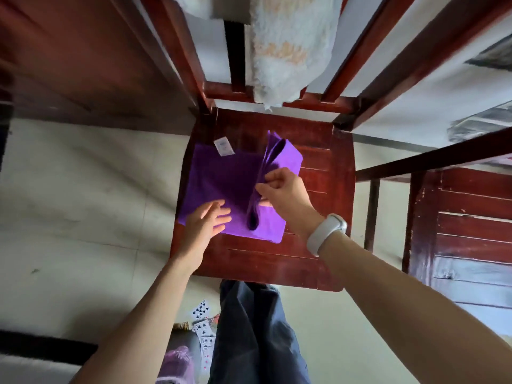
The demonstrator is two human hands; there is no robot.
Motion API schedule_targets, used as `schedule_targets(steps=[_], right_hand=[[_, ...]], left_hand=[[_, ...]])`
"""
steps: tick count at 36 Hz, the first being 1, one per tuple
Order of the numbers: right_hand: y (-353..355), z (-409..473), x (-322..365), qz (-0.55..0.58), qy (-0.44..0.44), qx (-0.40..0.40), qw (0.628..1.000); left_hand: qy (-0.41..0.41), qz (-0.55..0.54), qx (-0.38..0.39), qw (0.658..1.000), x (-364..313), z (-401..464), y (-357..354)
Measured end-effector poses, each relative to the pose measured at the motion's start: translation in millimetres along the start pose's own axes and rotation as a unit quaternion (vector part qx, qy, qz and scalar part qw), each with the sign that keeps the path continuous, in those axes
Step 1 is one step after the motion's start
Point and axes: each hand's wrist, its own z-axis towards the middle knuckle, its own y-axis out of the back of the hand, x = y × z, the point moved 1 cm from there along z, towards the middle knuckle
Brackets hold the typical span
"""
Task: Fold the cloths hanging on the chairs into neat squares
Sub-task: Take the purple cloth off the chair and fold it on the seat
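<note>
A purple cloth (221,176) lies on the seat of a dark red wooden chair (327,206), with a white label (224,146) at its far left corner. My right hand (282,189) pinches the cloth's right edge and lifts it into a raised flap. My left hand (206,220) rests flat on the near left part of the cloth, fingers spread. A pale fluffy cloth (285,45) hangs over the chair's backrest.
A second red wooden chair (471,231) stands at the right. A dark wooden surface (83,65) fills the far left. Playing cards (203,325) lie scattered on the pale floor beside my dark trouser leg (257,333). A white band is on my right wrist.
</note>
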Motion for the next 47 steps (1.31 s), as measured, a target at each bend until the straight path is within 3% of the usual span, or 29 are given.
schedule_targets(steps=[3, 7, 11, 13, 17, 22, 27, 34, 40, 47], right_hand=[[-39.5, 4.3, 10.3, 0.009, 0.003, 0.046, 0.999], [-53.7, 19.3, 7.1, -0.175, 0.094, 0.003, 0.98], [-37.2, 39.1, 11.6, -0.344, 0.206, -0.062, 0.914], [-31.8, 51.8, 14.7, -0.429, 0.203, -0.054, 0.878], [-32.8, 79.7, 24.3, -0.541, 0.188, -0.02, 0.82], [-41.9, 98.9, 29.9, -0.504, 0.16, 0.035, 0.848], [-42.1, 86.8, 39.8, -0.431, 0.181, 0.012, 0.884], [-49.1, 71.0, 55.4, -0.37, 0.214, 0.032, 0.903], [-71.0, 83.5, 55.1, -0.388, 0.25, 0.043, 0.886], [-94.5, 99.3, 44.4, -0.425, 0.235, 0.018, 0.874]], left_hand=[[0.058, -0.102, -0.013, 0.993, 5.3, 3.8, 17.8], [0.084, -0.109, -0.027, 0.99, 14.0, 10.1, 24.3], [0.002, 0.051, -0.087, 0.995, 20.0, 15.0, 13.8], [-0.041, 0.108, -0.146, 0.982, 21.9, 18.3, 9.5], [-0.118, 0.116, -0.204, 0.965, 25.1, 18.7, 5.4], [-0.18, 0.112, -0.184, 0.96, 29.8, 8.8, 10.3], [-0.179, 0.09, -0.186, 0.962, 32.6, 3.2, 15.1], [-0.168, 0.049, -0.262, 0.949, 31.6, 1.0, 23.8], [-0.141, 0.009, -0.35, 0.926, 33.8, 2.9, 34.1], [-0.132, 0.043, -0.381, 0.914, 40.3, 16.4, 41.6]])
